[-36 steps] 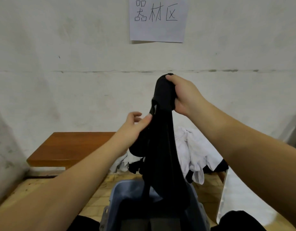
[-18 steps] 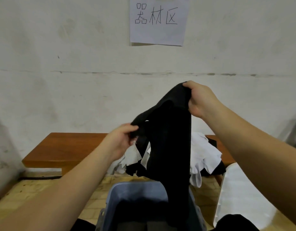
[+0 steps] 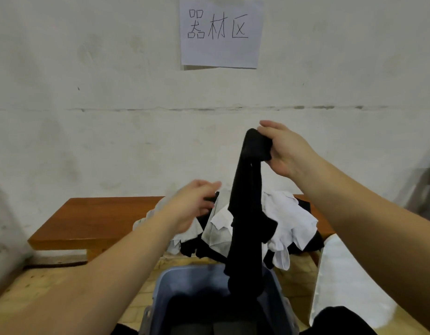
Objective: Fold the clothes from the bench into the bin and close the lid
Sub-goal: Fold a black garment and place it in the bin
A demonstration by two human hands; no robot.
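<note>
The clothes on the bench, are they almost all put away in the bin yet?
Not yet. Something dark already lies in the open blue bin. The right hand holds a black garment up over the bin, while the left hand is beside it, blurred. A pile of white and black clothes waits on the bench, and the lid is not on.

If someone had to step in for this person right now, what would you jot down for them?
Right hand: gripping the top of a black garment that hangs down, its lower end at the open blue bin.
Left hand: blurred, apparently holding nothing, over the clothes pile.
Done: something dark already lies in the bin.
Left: fold this garment in, then the white and black clothes on the wooden bench, then close the lid.
</note>
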